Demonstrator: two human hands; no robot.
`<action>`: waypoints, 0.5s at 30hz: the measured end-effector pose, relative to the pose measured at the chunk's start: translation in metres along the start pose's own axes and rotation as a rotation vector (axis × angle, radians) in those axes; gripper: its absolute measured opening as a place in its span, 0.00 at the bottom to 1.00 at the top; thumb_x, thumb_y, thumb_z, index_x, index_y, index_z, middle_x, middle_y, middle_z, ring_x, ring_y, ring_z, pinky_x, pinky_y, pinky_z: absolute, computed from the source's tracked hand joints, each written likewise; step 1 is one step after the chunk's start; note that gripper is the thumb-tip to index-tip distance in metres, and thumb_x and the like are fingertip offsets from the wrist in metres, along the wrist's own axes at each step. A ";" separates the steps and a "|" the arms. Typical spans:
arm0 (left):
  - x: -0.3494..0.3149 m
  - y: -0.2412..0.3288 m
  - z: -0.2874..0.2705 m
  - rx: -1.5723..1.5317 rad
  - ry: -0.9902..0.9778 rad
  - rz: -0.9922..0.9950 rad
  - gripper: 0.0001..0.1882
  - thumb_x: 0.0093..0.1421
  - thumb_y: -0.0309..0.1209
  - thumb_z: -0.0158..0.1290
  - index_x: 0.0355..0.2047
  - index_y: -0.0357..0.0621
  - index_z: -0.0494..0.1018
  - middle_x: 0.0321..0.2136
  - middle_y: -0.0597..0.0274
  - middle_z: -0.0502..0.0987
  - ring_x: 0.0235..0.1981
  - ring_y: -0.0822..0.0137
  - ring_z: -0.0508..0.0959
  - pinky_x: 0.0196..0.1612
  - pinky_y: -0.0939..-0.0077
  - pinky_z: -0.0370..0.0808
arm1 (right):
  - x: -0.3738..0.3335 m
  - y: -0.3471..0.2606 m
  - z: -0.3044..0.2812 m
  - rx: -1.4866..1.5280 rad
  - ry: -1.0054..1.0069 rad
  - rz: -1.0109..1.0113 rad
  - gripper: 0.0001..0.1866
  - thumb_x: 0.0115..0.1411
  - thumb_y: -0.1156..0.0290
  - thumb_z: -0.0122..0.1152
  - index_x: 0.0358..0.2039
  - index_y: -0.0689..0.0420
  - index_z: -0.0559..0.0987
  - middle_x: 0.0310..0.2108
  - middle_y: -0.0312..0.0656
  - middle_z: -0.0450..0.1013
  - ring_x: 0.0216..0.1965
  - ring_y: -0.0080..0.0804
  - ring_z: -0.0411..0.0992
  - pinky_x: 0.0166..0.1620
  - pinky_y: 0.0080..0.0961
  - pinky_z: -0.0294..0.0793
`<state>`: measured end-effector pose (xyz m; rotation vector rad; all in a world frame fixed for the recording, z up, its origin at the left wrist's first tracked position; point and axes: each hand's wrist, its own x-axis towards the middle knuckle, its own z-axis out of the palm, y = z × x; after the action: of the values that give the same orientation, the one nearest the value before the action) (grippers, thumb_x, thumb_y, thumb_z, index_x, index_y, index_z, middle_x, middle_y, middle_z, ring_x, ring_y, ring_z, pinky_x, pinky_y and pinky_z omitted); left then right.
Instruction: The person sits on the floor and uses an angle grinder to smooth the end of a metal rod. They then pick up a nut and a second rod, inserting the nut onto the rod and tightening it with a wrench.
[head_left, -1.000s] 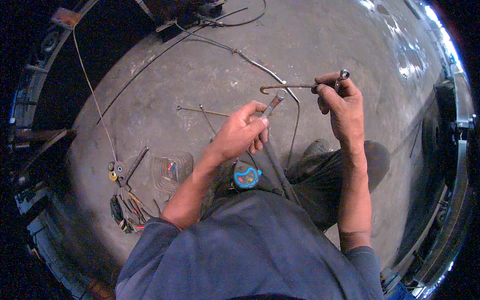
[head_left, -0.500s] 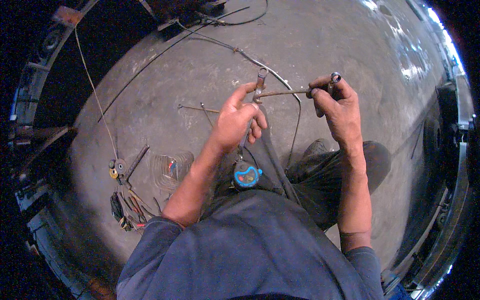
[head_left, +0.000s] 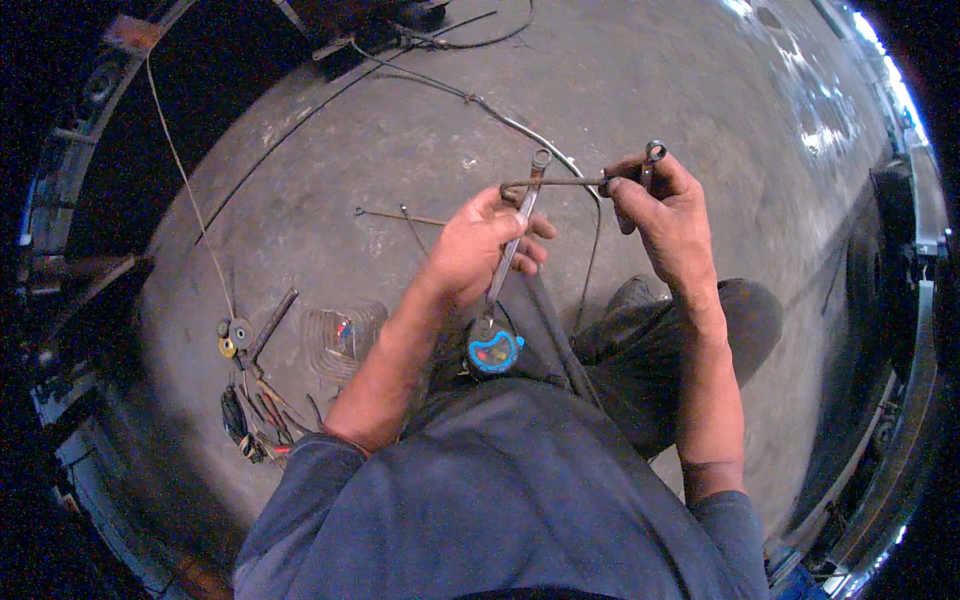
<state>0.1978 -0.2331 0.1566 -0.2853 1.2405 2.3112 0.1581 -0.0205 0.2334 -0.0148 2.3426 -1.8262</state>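
Observation:
In my left hand (head_left: 482, 240) is a long steel wrench (head_left: 512, 248), held between thumb and fingers with its ring end up and away from me. The other fingers are partly spread behind it. A thin rusty rod (head_left: 560, 183) crosses the wrench below the ring; its bent left end lies by my left fingertips. My right hand (head_left: 672, 215) is closed on the rod's right end. Standing up between the right fingers is a second wrench (head_left: 654, 158) with a shiny ring end. At my waist, below the left wrench, sits a round dark device (head_left: 492, 352) with blue trim.
On the concrete floor to my left lie a wire coil (head_left: 343, 332), round discs (head_left: 238, 335), a dark bar (head_left: 273, 325) and several hand tools (head_left: 262, 420). Thin rods (head_left: 400, 217) lie beyond my left hand. A cable (head_left: 440, 88) runs across the floor ahead.
The left wrench has swung right and shows more of its shaft. My left fingers have loosened and shifted on it. The right hand has moved slightly left with the rod and second wrench.

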 end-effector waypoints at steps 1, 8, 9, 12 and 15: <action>0.005 -0.003 -0.004 -0.043 0.009 0.015 0.20 0.65 0.29 0.49 0.56 0.41 0.63 0.34 0.52 0.78 0.24 0.66 0.78 0.25 0.75 0.76 | 0.000 0.001 -0.001 0.001 0.000 -0.005 0.07 0.57 0.71 0.62 0.35 0.60 0.79 0.22 0.31 0.72 0.22 0.17 0.67 0.25 0.18 0.68; -0.002 -0.004 -0.008 0.105 -0.082 0.018 0.18 0.67 0.30 0.48 0.56 0.41 0.65 0.34 0.56 0.77 0.26 0.72 0.74 0.26 0.81 0.71 | 0.000 0.006 0.000 0.053 -0.016 -0.028 0.08 0.57 0.72 0.62 0.36 0.61 0.79 0.23 0.32 0.73 0.23 0.17 0.68 0.26 0.19 0.68; -0.004 -0.005 -0.004 0.038 -0.104 0.028 0.19 0.67 0.30 0.48 0.57 0.40 0.65 0.34 0.55 0.77 0.25 0.73 0.73 0.25 0.81 0.71 | 0.000 0.006 0.000 0.094 -0.021 -0.039 0.08 0.57 0.72 0.62 0.36 0.61 0.79 0.24 0.33 0.73 0.23 0.17 0.68 0.26 0.19 0.68; -0.004 -0.009 0.004 -0.126 -0.141 0.044 0.20 0.67 0.32 0.47 0.58 0.40 0.63 0.36 0.53 0.78 0.23 0.74 0.71 0.24 0.81 0.68 | 0.000 0.006 -0.001 0.136 -0.038 -0.037 0.08 0.56 0.72 0.63 0.36 0.61 0.79 0.25 0.33 0.74 0.23 0.18 0.68 0.26 0.19 0.69; -0.004 -0.014 -0.001 -0.148 -0.167 0.010 0.21 0.67 0.33 0.47 0.58 0.39 0.62 0.37 0.50 0.78 0.22 0.74 0.70 0.23 0.81 0.67 | 0.001 0.009 0.002 0.087 -0.067 0.016 0.08 0.56 0.73 0.63 0.36 0.62 0.79 0.26 0.34 0.75 0.23 0.18 0.68 0.27 0.20 0.69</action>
<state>0.2081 -0.2286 0.1473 -0.1333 0.9943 2.3859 0.1579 -0.0202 0.2242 -0.0456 2.2107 -1.8885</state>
